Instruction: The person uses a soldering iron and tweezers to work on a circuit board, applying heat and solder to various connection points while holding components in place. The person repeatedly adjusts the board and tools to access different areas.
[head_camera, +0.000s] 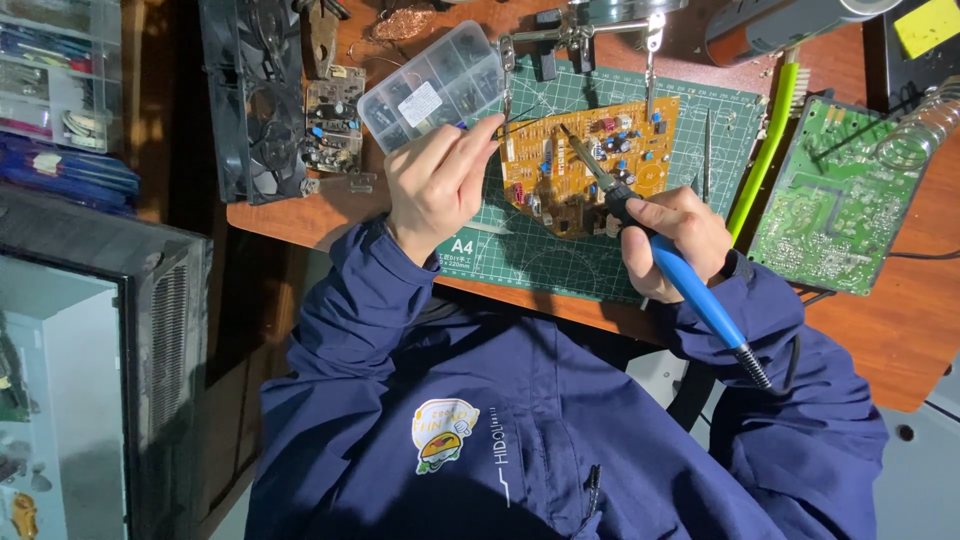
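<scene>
I have the right hand (672, 232) closed round the blue-handled soldering iron (655, 245), tip down on the orange circuit board (585, 160), which lies on the green cutting mat (560, 255). Left hand (440, 180) pinches thin wire. Board looks light, stiff, fragile: hold by its edges.

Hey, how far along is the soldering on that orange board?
Done: the orange board is clipped up over the green mat. In hand: the right hand holds the blue iron, tip on the board; the left hand pinches a thin wire at its edge. How many joints are left cannot be told.
</scene>
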